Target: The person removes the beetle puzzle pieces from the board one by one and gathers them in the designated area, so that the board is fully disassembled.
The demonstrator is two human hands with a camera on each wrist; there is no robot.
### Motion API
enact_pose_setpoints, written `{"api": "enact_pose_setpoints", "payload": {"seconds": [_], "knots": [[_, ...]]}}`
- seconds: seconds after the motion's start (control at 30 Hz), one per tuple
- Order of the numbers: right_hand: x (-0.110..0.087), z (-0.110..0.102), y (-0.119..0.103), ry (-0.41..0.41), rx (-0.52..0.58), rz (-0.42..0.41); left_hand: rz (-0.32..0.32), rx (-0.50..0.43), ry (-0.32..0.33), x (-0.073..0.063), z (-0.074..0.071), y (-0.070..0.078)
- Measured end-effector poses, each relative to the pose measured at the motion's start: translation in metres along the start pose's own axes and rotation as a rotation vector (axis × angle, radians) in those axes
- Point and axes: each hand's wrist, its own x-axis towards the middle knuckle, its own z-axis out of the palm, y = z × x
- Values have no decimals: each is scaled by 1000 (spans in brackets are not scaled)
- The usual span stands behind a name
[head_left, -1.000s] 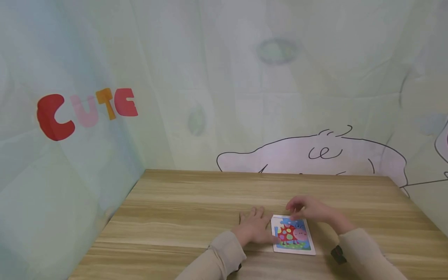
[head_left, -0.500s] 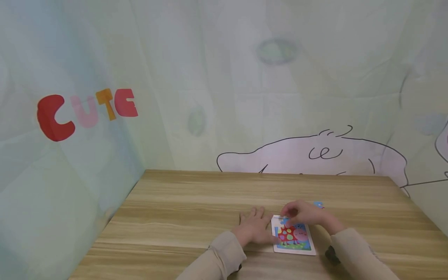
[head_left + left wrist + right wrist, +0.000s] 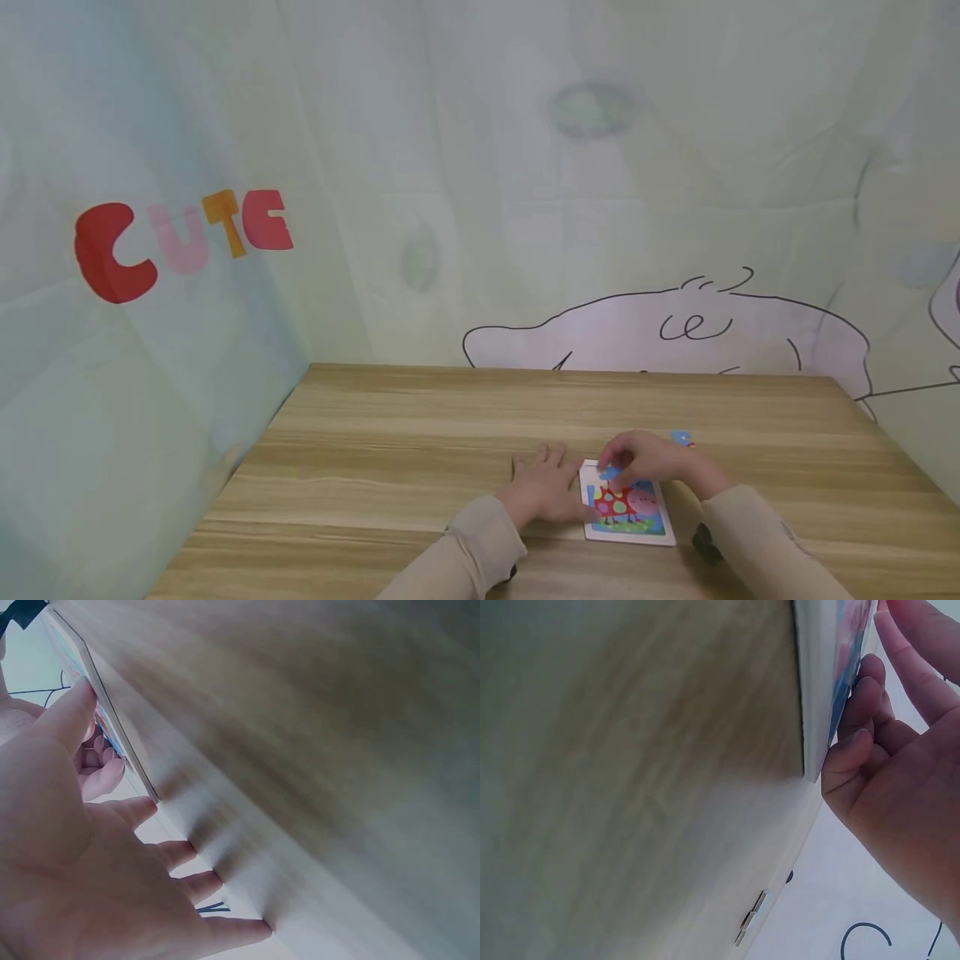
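Note:
A jigsaw puzzle in a white-edged tray (image 3: 630, 540) lies flat on the table, showing a pink-faced animal with a red spotted body. My left hand (image 3: 542, 490) spreads beside it, fingertips on the wood and thumb on the tray's left edge. Over the puzzle's upper left, my right hand (image 3: 652, 457) bends its thumb and index finger around a small blue puzzle piece (image 3: 611, 473), mostly covered by the fingers. In the right wrist view, the other fingers curl against the tray's side (image 3: 821, 697); the fingertips' grip is cut off there.
Another blue puzzle piece (image 3: 681, 437) lies on the table behind my right wrist; the right wrist view shows flat loose pieces (image 3: 751, 919) there. The wooden table (image 3: 375, 458) ends at a printed cloth backdrop (image 3: 487, 208).
My right hand has shifted left and slightly down over the puzzle's upper left, uncovering the loose blue piece behind it. My left hand has stayed in place.

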Motion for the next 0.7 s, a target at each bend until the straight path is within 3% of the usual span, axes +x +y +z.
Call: {"api": "enact_pose_setpoints", "payload": {"seconds": [0.7], "knots": [[0,5,-4,7,-46,49,1,12,4,4,5,-2]]}}
